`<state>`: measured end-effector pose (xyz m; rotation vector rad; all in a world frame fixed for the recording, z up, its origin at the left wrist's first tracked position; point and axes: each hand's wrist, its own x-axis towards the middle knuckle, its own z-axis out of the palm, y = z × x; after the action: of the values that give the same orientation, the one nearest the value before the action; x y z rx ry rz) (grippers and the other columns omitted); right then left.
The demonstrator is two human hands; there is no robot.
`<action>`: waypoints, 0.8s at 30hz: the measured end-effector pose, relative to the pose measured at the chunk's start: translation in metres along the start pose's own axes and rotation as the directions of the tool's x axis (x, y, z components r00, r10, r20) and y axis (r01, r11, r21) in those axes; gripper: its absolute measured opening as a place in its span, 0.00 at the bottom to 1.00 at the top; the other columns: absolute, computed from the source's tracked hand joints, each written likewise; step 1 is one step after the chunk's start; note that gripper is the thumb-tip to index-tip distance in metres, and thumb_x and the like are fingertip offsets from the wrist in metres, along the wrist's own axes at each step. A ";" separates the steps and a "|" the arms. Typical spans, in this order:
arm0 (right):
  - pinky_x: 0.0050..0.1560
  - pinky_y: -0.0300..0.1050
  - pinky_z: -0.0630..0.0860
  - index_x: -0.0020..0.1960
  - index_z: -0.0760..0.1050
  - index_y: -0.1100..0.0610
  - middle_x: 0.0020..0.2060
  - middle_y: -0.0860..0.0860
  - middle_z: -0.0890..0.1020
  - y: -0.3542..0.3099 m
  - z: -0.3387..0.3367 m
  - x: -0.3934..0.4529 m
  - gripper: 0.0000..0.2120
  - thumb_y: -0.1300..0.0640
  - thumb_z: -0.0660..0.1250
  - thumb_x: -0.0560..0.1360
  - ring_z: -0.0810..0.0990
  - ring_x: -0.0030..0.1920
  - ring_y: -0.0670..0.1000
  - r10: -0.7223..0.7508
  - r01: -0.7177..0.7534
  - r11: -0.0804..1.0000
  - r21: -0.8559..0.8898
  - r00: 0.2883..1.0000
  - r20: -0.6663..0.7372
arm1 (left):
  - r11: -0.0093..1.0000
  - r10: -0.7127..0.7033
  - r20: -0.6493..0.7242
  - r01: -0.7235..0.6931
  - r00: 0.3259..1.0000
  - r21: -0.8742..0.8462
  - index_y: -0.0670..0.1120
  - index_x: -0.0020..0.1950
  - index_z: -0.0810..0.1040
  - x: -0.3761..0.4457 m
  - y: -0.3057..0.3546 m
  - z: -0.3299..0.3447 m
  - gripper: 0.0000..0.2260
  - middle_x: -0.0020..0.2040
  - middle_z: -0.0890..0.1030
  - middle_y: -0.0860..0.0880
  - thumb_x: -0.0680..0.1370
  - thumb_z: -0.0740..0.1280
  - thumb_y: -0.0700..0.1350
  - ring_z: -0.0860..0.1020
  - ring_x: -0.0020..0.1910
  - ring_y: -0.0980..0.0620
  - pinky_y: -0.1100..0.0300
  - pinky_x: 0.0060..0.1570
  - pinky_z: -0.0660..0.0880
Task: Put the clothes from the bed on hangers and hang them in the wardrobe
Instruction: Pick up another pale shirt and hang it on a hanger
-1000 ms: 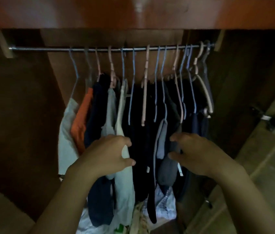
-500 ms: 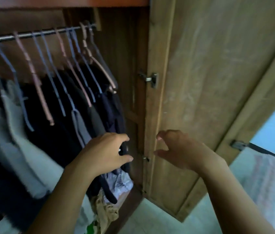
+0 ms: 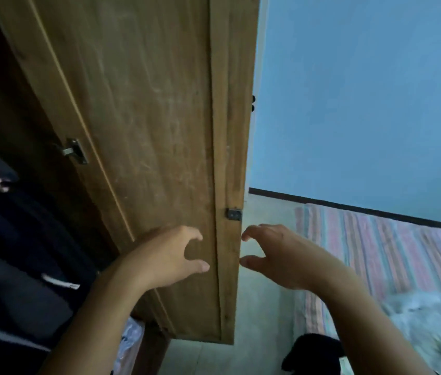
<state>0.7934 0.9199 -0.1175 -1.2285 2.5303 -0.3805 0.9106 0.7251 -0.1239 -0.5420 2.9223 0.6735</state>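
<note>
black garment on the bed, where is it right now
In the head view the black garment lies at the bottom right, on the near edge of the striped bed, beside a pale crumpled cloth and under the right forearm.

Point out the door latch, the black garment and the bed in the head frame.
Door latch point(image 3: 234, 214): head view, the small dark metal plate on the door's edge.
Black garment point(image 3: 311, 352): head view, middle of the dark heap at the bed's near end.
Bed point(image 3: 392, 247): head view, bare striped sheet.

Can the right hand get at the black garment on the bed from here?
Probably yes: the right hand is empty and open, and nothing stands between it and the black garment on the bed, lower right.
</note>
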 end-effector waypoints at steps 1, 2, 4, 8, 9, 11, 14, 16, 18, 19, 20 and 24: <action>0.59 0.42 0.73 0.68 0.71 0.48 0.65 0.46 0.77 0.013 -0.003 -0.008 0.20 0.43 0.65 0.79 0.77 0.56 0.45 0.023 -0.023 1.000 0.004 1.000 -0.012 | 1.000 0.018 0.025 -0.019 1.000 0.013 0.62 0.71 0.67 0.008 0.012 0.004 0.29 0.69 0.71 0.56 0.72 0.71 0.63 0.71 0.60 0.58 0.60 0.51 0.71; 0.59 0.43 0.74 0.68 0.70 0.48 0.65 0.46 0.77 0.023 -0.004 -0.012 0.21 0.42 0.65 0.78 0.78 0.56 0.46 0.045 -0.045 0.999 -0.004 0.999 -0.024 | 0.999 0.040 0.037 -0.041 0.998 0.026 0.61 0.71 0.68 0.013 0.022 0.006 0.28 0.69 0.71 0.56 0.72 0.71 0.63 0.72 0.59 0.59 0.60 0.50 0.71; 0.60 0.46 0.76 0.70 0.69 0.48 0.65 0.47 0.76 0.047 -0.008 -0.027 0.23 0.41 0.65 0.78 0.79 0.58 0.48 0.107 -0.107 0.994 -0.012 0.993 -0.052 | 0.992 0.119 0.053 -0.121 0.991 0.043 0.61 0.70 0.69 0.027 0.047 0.015 0.27 0.67 0.73 0.58 0.73 0.70 0.62 0.70 0.52 0.66 0.65 0.45 0.68; 0.62 0.49 0.75 0.71 0.68 0.51 0.65 0.49 0.76 0.090 -0.013 -0.056 0.24 0.42 0.65 0.79 0.77 0.60 0.51 0.205 -0.206 0.978 -0.012 0.975 -0.083 | 0.967 0.241 0.112 -0.249 0.964 0.061 0.60 0.71 0.69 0.049 0.092 0.042 0.28 0.67 0.73 0.58 0.73 0.71 0.61 0.68 0.48 0.67 0.71 0.39 0.64; 0.62 0.49 0.75 0.71 0.68 0.51 0.65 0.49 0.76 0.099 -0.014 -0.063 0.24 0.42 0.65 0.79 0.77 0.61 0.51 0.229 -0.231 0.973 -0.013 0.969 -0.090 | 0.961 0.254 0.125 -0.265 0.959 0.075 0.60 0.71 0.68 0.055 0.102 0.049 0.28 0.67 0.74 0.57 0.73 0.71 0.62 0.69 0.48 0.66 0.70 0.40 0.66; 0.64 0.50 0.74 0.71 0.68 0.51 0.65 0.49 0.76 0.117 -0.015 -0.077 0.24 0.42 0.65 0.79 0.76 0.63 0.51 0.277 -0.279 0.960 -0.009 0.956 -0.097 | 0.945 0.278 0.136 -0.296 0.951 0.137 0.61 0.70 0.68 0.066 0.123 0.063 0.28 0.65 0.76 0.57 0.72 0.70 0.64 0.75 0.48 0.63 0.65 0.43 0.72; 0.64 0.51 0.74 0.69 0.70 0.52 0.64 0.49 0.77 0.139 -0.017 -0.099 0.23 0.42 0.65 0.79 0.76 0.63 0.52 0.356 -0.359 0.933 -0.007 0.928 -0.108 | 0.899 0.356 0.174 -0.387 0.918 0.205 0.62 0.70 0.68 0.082 0.154 0.080 0.30 0.65 0.77 0.59 0.70 0.69 0.68 0.77 0.55 0.58 0.61 0.45 0.70; 0.64 0.50 0.74 0.67 0.70 0.52 0.64 0.50 0.77 0.150 -0.017 -0.114 0.22 0.42 0.65 0.79 0.75 0.63 0.52 0.409 -0.411 0.912 0.011 0.904 -0.125 | 0.861 0.420 0.215 -0.462 0.882 0.213 0.62 0.70 0.69 0.092 0.173 0.088 0.30 0.65 0.77 0.59 0.70 0.68 0.68 0.77 0.59 0.57 0.60 0.48 0.70; 0.64 0.51 0.74 0.67 0.71 0.52 0.63 0.50 0.77 0.159 -0.016 -0.128 0.21 0.42 0.65 0.79 0.76 0.63 0.52 0.472 -0.473 0.880 0.031 0.869 -0.146 | 0.818 0.479 0.254 -0.532 0.840 0.220 0.61 0.70 0.69 0.101 0.191 0.095 0.29 0.64 0.78 0.58 0.71 0.68 0.67 0.77 0.59 0.56 0.60 0.48 0.69; 0.63 0.52 0.74 0.66 0.71 0.52 0.63 0.50 0.77 0.162 -0.016 -0.134 0.21 0.42 0.65 0.79 0.76 0.62 0.52 0.507 -0.508 0.861 0.041 0.847 -0.157 | 0.794 0.506 0.273 -0.566 0.818 0.223 0.61 0.70 0.70 0.106 0.200 0.098 0.28 0.64 0.78 0.58 0.71 0.68 0.67 0.77 0.58 0.56 0.60 0.47 0.69; 0.61 0.52 0.75 0.66 0.71 0.52 0.62 0.50 0.78 0.165 -0.014 -0.140 0.21 0.42 0.65 0.79 0.77 0.61 0.52 0.542 -0.541 0.839 0.053 0.824 -0.166 | 0.771 0.532 0.290 -0.597 0.795 0.222 0.61 0.70 0.69 0.110 0.209 0.101 0.28 0.64 0.77 0.58 0.72 0.68 0.67 0.76 0.59 0.56 0.59 0.48 0.69; 0.59 0.51 0.76 0.65 0.72 0.53 0.60 0.50 0.78 0.170 -0.009 -0.163 0.20 0.42 0.65 0.79 0.77 0.57 0.52 0.672 -0.664 0.739 0.112 0.716 -0.190 | 0.669 0.631 0.358 -0.716 0.688 0.198 0.58 0.72 0.69 0.124 0.241 0.113 0.30 0.68 0.75 0.57 0.73 0.69 0.65 0.74 0.65 0.55 0.56 0.60 0.72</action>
<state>0.7645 1.1523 -0.1461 -0.1804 2.9123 -0.3874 0.7094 0.9372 -0.1486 0.6820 2.8207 0.2461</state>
